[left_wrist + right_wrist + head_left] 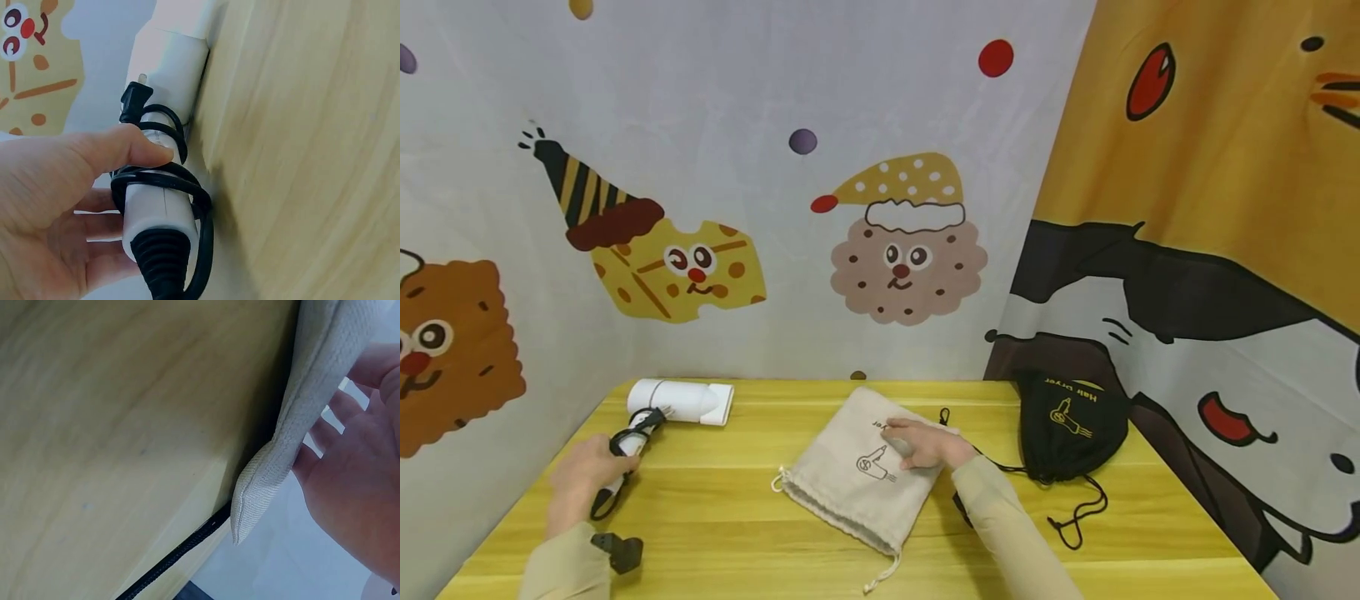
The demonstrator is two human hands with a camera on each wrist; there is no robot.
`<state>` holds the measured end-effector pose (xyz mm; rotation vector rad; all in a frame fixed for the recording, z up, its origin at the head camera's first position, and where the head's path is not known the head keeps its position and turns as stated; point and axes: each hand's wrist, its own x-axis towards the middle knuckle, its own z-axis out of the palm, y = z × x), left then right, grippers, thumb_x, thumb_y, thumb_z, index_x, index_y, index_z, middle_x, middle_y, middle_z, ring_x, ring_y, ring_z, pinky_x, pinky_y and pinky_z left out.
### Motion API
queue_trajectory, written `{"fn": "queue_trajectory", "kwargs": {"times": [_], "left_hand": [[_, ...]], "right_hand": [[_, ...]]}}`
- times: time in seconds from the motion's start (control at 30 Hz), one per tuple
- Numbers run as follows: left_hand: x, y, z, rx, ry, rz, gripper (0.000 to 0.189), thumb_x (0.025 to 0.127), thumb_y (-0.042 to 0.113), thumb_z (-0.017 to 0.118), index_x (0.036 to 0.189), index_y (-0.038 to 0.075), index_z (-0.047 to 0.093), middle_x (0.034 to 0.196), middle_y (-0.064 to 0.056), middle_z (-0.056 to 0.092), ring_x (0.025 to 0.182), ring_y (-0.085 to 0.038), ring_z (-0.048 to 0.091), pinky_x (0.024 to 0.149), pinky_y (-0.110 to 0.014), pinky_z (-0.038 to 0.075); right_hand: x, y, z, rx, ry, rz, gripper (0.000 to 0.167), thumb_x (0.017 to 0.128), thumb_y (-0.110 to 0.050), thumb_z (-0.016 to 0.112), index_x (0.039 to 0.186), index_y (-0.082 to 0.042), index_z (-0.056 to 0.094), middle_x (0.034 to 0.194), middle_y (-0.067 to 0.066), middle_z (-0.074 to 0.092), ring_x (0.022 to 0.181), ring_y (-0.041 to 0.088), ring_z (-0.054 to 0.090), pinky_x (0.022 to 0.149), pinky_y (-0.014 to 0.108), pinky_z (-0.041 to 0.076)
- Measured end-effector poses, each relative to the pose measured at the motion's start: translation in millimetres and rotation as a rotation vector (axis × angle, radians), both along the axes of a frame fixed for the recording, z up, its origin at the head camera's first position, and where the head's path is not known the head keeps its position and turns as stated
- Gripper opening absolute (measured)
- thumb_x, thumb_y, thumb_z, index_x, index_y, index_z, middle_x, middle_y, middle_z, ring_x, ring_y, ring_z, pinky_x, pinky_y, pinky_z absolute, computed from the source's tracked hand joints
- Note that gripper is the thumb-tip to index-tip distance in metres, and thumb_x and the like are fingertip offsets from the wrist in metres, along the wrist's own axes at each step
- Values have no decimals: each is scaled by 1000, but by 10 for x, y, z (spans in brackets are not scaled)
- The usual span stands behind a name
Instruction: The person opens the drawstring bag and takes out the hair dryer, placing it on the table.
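Note:
A white hair dryer (681,402) lies at the left of the table, its black cord (164,180) wound around the handle. My left hand (583,475) grips that handle; in the left wrist view the thumb crosses the cord and the fingers go behind. The plug (135,100) sticks up beside the handle. Near the table's middle a beige drawstring bag (842,450) with a hair dryer print lies flat, its mouth toward me. My right hand (921,442) rests on its right part, fingers extended; the fingertips are partly hidden by the fabric in the right wrist view.
A black drawstring bag (1071,429) marked "Hair Dryer" lies at the right, its cord (1078,517) trailing forward. Another black cord (181,550) runs to the beige bag's edge. Cartoon-printed curtains (737,100) stand behind the wooden table (722,517).

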<state>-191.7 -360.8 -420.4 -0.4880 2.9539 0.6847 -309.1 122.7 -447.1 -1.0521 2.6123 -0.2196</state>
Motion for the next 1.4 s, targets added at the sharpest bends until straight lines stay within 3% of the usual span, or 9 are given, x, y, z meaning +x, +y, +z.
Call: {"fn": "queue_trajectory", "kwargs": {"times": [0.2, 0.33, 0.47, 0.57, 0.73, 0.9, 1.0, 1.13, 1.4], "left_hand": [[-4, 38, 10, -29, -23, 21, 38, 82, 27, 61, 91, -8, 51, 76, -18, 52, 68, -27, 49, 57, -37, 40], [-9, 153, -14, -63, 16, 44, 35, 80, 20, 58, 94, -12, 48, 76, -24, 54, 67, -33, 53, 56, -42, 43], [-40, 381, -31, -153, 151, 75, 36, 81, 11, 53, 100, -19, 45, 85, -38, 54, 78, -51, 54, 60, -54, 45], [-107, 648, -31, -186, 280, 68, 33, 81, 5, 49, 103, -21, 45, 97, -44, 50, 91, -59, 48, 66, -62, 44], [-207, 1214, 25, -147, 355, -138, 43, 81, 7, 59, 117, -16, 49, 116, -39, 52, 106, -55, 49, 78, -63, 48], [-202, 1843, 28, -11, 240, -458, 57, 86, 19, 66, 132, -8, 46, 132, -31, 50, 118, -46, 52, 98, -56, 44], [-175, 2155, -3, 102, 132, -598, 62, 86, 25, 67, 136, -4, 44, 140, -26, 45, 129, -42, 45, 108, -55, 35], [-143, 2407, -38, 140, 38, -705, 69, 82, 29, 71, 139, 2, 44, 146, -24, 39, 138, -43, 33, 112, -58, 26], [-97, 2550, -138, -2, -42, -709, 67, 79, 34, 73, 137, 12, 50, 149, -22, 35, 139, -48, 28, 110, -63, 24]], "right_hand": [[53, -22, 10, -6, 40, 10, 58, 88, -13, 65, 142, -10, 44, 154, 14, 31, 143, 31, 29, 113, 47, 31], [69, 81, 49, -113, 118, -82, 53, 87, -16, 67, 136, -9, 51, 147, 17, 42, 136, 35, 40, 108, 50, 37], [47, 349, 137, -250, 288, -234, 44, 85, -12, 68, 127, -1, 57, 134, 23, 53, 123, 41, 51, 103, 54, 41], [34, 641, 232, -235, 446, -390, 41, 85, -12, 67, 123, 2, 59, 128, 26, 55, 117, 46, 52, 99, 58, 41], [78, 1130, 361, -128, 414, -735, 55, 87, -17, 59, 136, 4, 44, 140, 35, 34, 127, 58, 30, 102, 72, 24], [140, 1457, 361, -110, 200, -971, 70, 87, -19, 58, 143, 8, 25, 143, 43, 12, 127, 66, 10, 97, 79, 17], [159, 1577, 325, -102, 107, -990, 77, 88, -23, 60, 144, 10, 20, 141, 46, 12, 124, 68, 14, 95, 77, 25], [174, 1647, 281, -97, 64, -938, 80, 88, -24, 61, 144, 12, 17, 141, 47, 17, 122, 67, 25, 93, 71, 34], [171, 1675, 243, -75, 139, -865, 81, 84, -21, 68, 141, 15, 23, 137, 45, 26, 117, 63, 37, 92, 67, 40]]}}
